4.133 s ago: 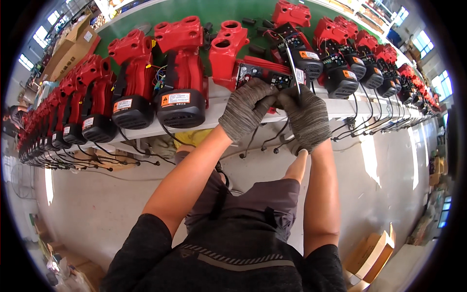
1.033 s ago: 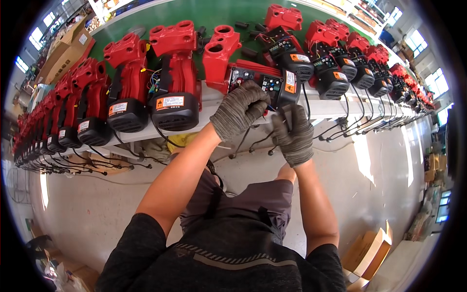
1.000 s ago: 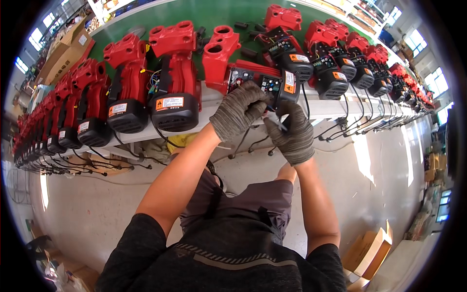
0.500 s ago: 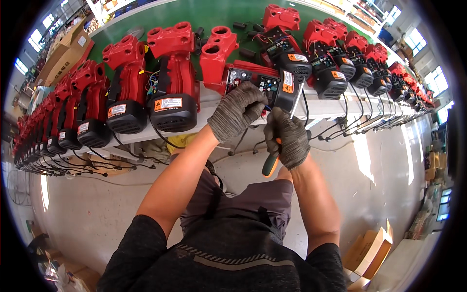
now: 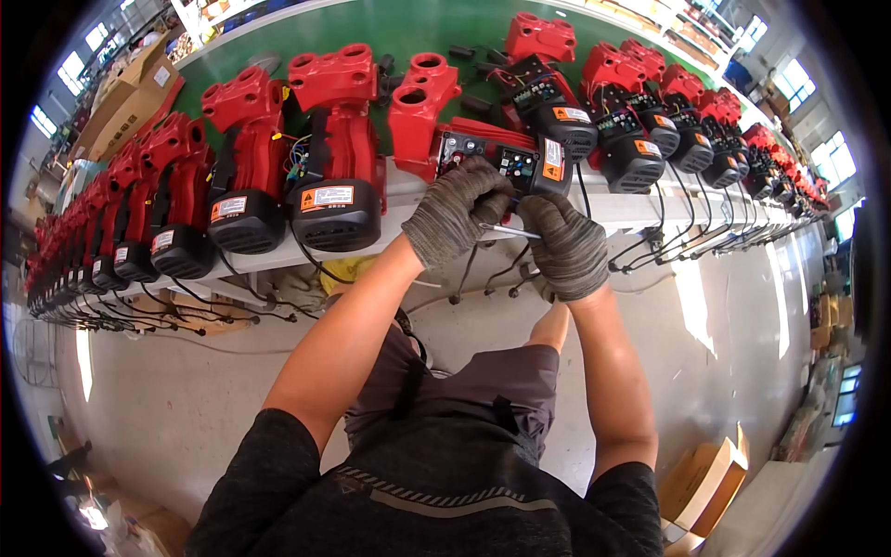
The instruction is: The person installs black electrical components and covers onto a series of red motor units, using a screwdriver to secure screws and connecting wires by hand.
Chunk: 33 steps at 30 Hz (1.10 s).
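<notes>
The left hand (image 5: 457, 212), in a grey knit glove, rested on the open red and black tool body (image 5: 492, 158) lying at the edge of the green bench (image 5: 399, 23). The right hand (image 5: 566, 246), gloved alike, gripped a thin metal shaft (image 5: 506, 231) just below it, its tip meeting the left fingers. Rows of red tools (image 5: 334, 148) stood on both sides, their black cords (image 5: 668, 246) hanging over the bench edge.

gloved left hand (image 5: 455, 212), right hand (image 5: 568, 243), both curled
</notes>
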Tool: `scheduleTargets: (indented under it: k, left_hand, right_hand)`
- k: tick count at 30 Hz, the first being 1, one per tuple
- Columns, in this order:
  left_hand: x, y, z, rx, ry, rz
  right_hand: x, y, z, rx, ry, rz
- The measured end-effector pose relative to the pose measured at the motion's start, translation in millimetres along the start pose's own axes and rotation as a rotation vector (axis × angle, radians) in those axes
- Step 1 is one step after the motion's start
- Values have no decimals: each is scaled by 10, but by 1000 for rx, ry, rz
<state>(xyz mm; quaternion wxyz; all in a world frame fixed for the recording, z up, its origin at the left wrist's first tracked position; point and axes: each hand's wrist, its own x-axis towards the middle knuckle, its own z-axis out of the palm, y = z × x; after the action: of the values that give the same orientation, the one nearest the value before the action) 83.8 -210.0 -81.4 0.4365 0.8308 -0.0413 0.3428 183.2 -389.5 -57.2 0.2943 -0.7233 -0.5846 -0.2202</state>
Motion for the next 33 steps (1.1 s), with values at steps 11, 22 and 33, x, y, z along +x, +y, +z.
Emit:
scheduleTargets:
  k: [11,22,33]
  left_hand:
    - [-38,-30,-24,25,39,63]
    - [-37,-31,-59,111,15,93]
    - [-167,-130,-77,15,147,-23]
  right_hand:
    - [-6,-352,-24,1094,-145,1044]
    - [19,-223,117,471,-33,525]
    - [25,-468,-145,1337,67,1277]
